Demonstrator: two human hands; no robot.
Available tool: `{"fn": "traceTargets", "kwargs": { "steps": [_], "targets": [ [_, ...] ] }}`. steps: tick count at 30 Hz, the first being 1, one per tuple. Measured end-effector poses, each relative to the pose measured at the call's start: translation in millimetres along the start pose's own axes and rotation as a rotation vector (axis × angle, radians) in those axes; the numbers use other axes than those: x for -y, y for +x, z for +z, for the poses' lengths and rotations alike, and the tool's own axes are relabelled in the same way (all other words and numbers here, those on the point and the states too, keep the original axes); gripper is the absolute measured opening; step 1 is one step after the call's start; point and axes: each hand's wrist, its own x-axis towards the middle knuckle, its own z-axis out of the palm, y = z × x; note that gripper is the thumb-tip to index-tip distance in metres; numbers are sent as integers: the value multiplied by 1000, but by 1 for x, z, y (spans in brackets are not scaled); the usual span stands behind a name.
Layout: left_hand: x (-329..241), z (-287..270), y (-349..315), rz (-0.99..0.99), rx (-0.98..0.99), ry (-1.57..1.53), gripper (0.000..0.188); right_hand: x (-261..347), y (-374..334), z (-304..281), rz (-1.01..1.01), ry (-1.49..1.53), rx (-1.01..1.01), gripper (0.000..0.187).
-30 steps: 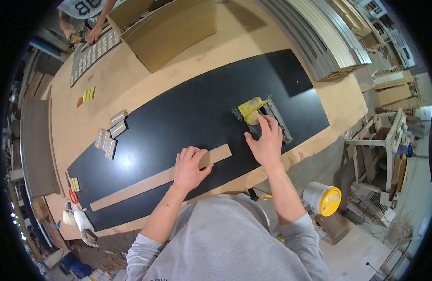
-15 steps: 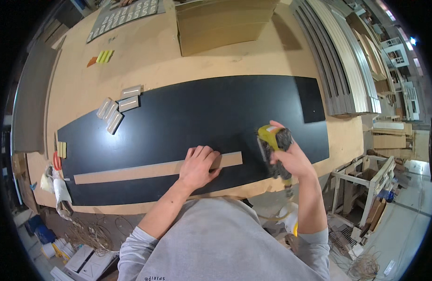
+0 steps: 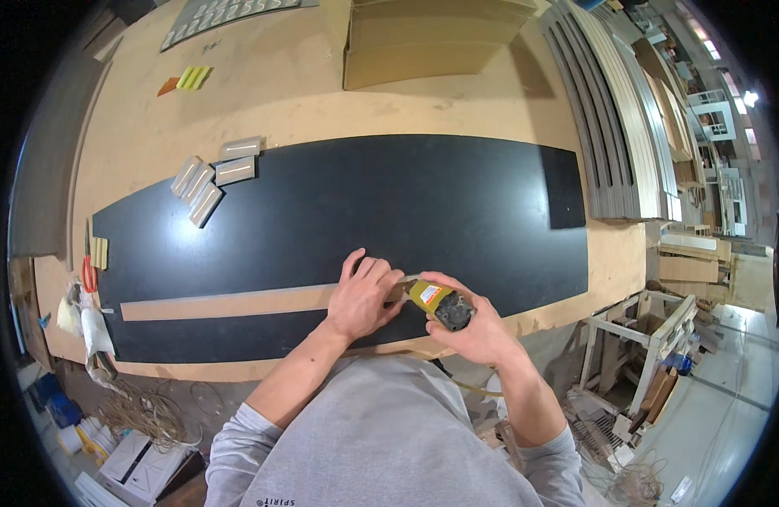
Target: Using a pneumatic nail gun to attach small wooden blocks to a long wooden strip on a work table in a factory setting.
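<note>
A long narrow wooden strip (image 3: 229, 304) lies along the near side of a large black panel (image 3: 423, 203). Across the strip's right part sits my left hand (image 3: 366, 297), closed over it and pressing it to the panel. My right hand (image 3: 481, 336) grips a yellow and black nail gun (image 3: 440, 302), which looks air-driven. The gun's front end is at the right end of the strip, close to my left fingers; whether it touches is hidden. Part of a yellowish hose (image 3: 476, 389) shows below my right wrist.
Several small grey blocks (image 3: 205, 205) lie at the panel's far left edge. Red-handled scissors (image 3: 89, 275) are at the left. An open cardboard box (image 3: 431, 51) stands at the back. Stacked boards (image 3: 588, 118) line the right side. Yellow pieces (image 3: 193, 78) lie farther back.
My right hand has brought the nail gun leftward from beside the strip to its right end. My left hand stays on the strip. The view has shifted slightly.
</note>
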Motion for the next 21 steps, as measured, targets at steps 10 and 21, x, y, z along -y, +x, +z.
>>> {"fn": "traceTargets", "kwargs": {
  "steps": [10,21],
  "targets": [
    [1,-1,-2,0,18,15,56,12,4,2,94,-11,21,73],
    [-1,-1,-1,10,18,0,56,-15,-10,4,64,-37,35,74]
  ]
}}
